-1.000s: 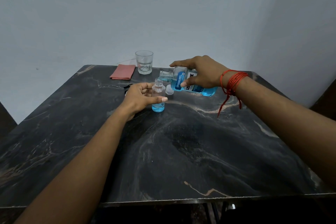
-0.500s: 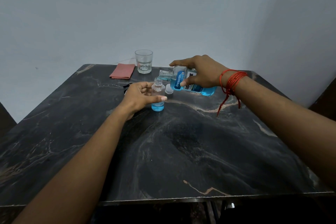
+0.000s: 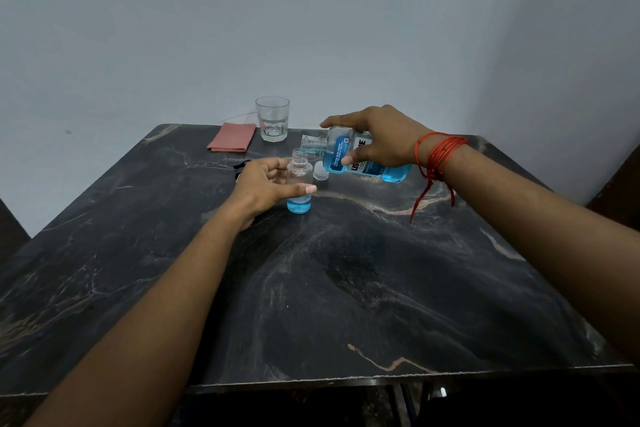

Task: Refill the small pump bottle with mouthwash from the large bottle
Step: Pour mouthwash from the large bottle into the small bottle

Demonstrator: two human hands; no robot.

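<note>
On the dark marble table (image 3: pixel 346 288), seen from the head camera, the small pump bottle (image 3: pixel 299 180) stands upright near the far middle, its neck open and a little blue mouthwash at its bottom. The left hand (image 3: pixel 266 184) grips this bottle, with the thumb and fingers curled around its middle. The right hand (image 3: pixel 384 139) clamps the large bottle (image 3: pixel 349 158) from above and holds it tilted almost flat in the air, its open mouth just beside and above the small neck. I cannot tell if liquid is flowing. A small white cap (image 3: pixel 320 172) lies just behind. Farther back stand an empty glass (image 3: pixel 272 118) and a pink cloth (image 3: pixel 231 141).
</note>
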